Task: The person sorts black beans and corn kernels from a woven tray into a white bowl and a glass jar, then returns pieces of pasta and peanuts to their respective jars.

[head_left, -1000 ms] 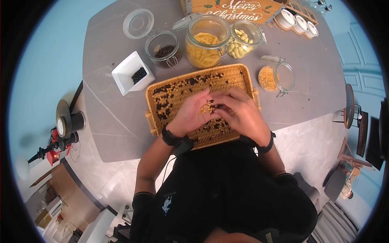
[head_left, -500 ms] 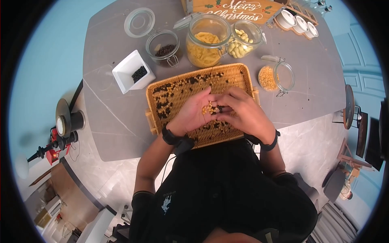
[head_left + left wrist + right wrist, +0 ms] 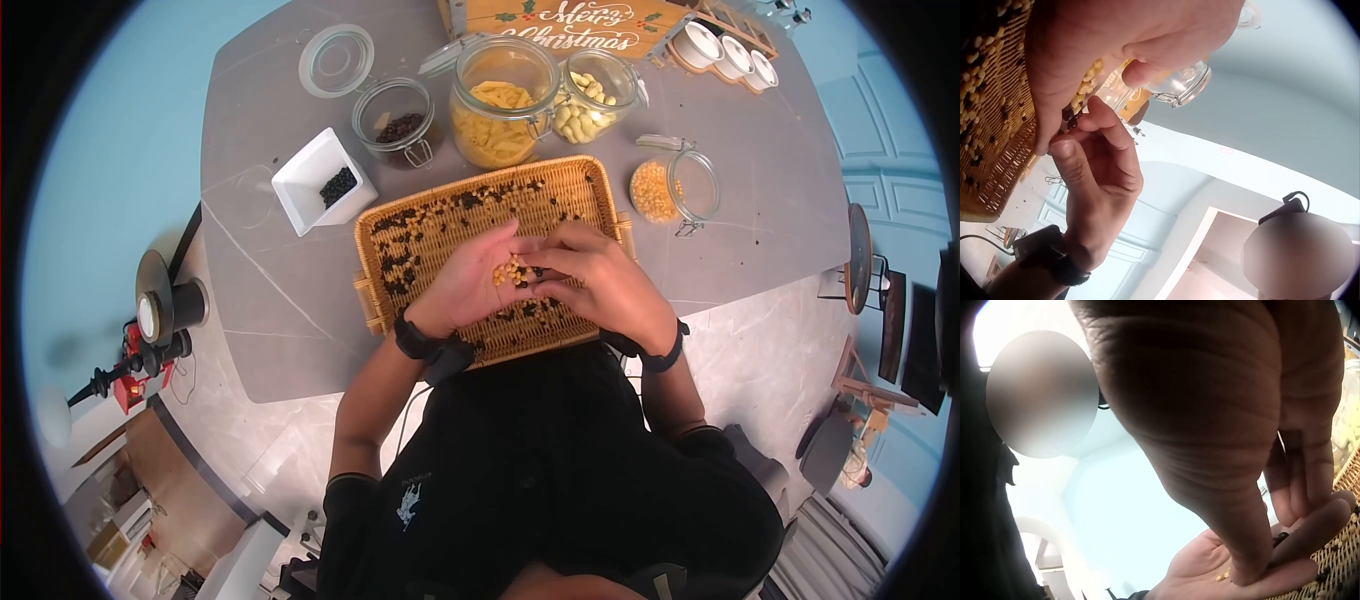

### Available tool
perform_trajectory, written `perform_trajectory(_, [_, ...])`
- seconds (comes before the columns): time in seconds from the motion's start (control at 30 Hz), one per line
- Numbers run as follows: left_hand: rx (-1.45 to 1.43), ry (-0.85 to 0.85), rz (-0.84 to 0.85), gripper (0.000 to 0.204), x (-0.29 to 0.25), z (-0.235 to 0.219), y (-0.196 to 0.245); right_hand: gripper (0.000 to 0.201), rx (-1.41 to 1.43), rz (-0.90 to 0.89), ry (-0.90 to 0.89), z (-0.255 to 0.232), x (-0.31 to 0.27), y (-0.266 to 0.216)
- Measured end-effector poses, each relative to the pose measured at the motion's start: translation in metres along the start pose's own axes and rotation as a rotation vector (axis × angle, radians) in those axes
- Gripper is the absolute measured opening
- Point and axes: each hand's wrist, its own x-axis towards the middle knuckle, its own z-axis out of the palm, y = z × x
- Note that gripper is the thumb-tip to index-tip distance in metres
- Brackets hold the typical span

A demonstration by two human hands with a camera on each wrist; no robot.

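Left hand (image 3: 468,280) palm-up, fingers relaxed, cradling yellow kernels (image 3: 1085,87); black beans (image 3: 1072,120) sit toward its fingers, nearer right hand (image 3: 612,288); can't tell whether that pinches any.

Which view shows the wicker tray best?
The head view: it shows most of the wicker tray, though the left hand and right hand cover part. The left wrist view shows one part, cropped by the frame; the right wrist view, just a strip at lower right.
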Motion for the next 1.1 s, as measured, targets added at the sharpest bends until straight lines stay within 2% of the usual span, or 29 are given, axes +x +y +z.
perform_trajectory(0.23, [-0.003, -0.053, -0.030, 0.060, 0.003, -0.003, -0.007, 0.032, 0.024, -0.046, -0.068, -0.002, -0.005, 0.015])
perform_trajectory(0.43, [-0.014, -0.076, -0.041, 0.056, 0.007, -0.010, -0.010, 0.024, -0.005, -0.059, -0.020, 0.001, -0.007, 0.007])
perform_trajectory(0.53, [-0.024, -0.094, -0.038, 0.055, 0.008, -0.010, -0.011, 0.029, -0.048, -0.023, -0.055, 0.004, -0.009, 0.006])
perform_trajectory(0.7, [-0.043, -0.113, -0.005, 0.053, 0.010, -0.016, -0.014, 0.024, -0.149, -0.068, -0.024, 0.011, -0.008, 0.007])
perform_trajectory(0.8, [-0.035, -0.115, 0.014, 0.051, 0.009, -0.016, -0.013, 0.023, -0.151, -0.091, -0.006, 0.013, -0.008, 0.009])
perform_trajectory(0.9, [-0.016, -0.024, 0.005, 0.050, 0.008, -0.009, -0.012, 0.021, -0.127, -0.081, 0.012, 0.015, -0.008, 0.010])
perform_trajectory(1.1, [-0.016, -0.039, 0.021, 0.047, 0.004, -0.001, -0.008, 0.017, -0.117, -0.039, 0.048, 0.016, -0.010, 0.010])
